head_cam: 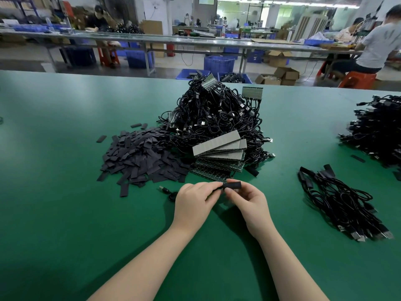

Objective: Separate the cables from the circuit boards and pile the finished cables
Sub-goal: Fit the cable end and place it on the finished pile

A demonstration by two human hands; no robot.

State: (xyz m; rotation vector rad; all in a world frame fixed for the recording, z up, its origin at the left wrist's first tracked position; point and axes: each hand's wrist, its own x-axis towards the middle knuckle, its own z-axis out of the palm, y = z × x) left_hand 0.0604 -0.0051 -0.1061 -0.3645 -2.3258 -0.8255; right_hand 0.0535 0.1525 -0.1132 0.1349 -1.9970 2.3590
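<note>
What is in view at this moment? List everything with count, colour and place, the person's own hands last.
table: one, green, fills the foreground
cable heap: one big tangle, black, table centre
circuit boards: a fanned stack, grey on top and green at the edges, front of the heap; more boards stick out of the heap's top
sleeve pieces: a loose pile, too many to count, black, left of the boards
finished cables: one small pile, black, right of the hands
second cable heap: one, black, far right edge
blue crates: several, on the floor beyond the table
workers: three seated at the far benches
black sleeve: one, pinched between both hands
left hand: pinches the sleeve's left end
right hand: pinches the sleeve
</note>
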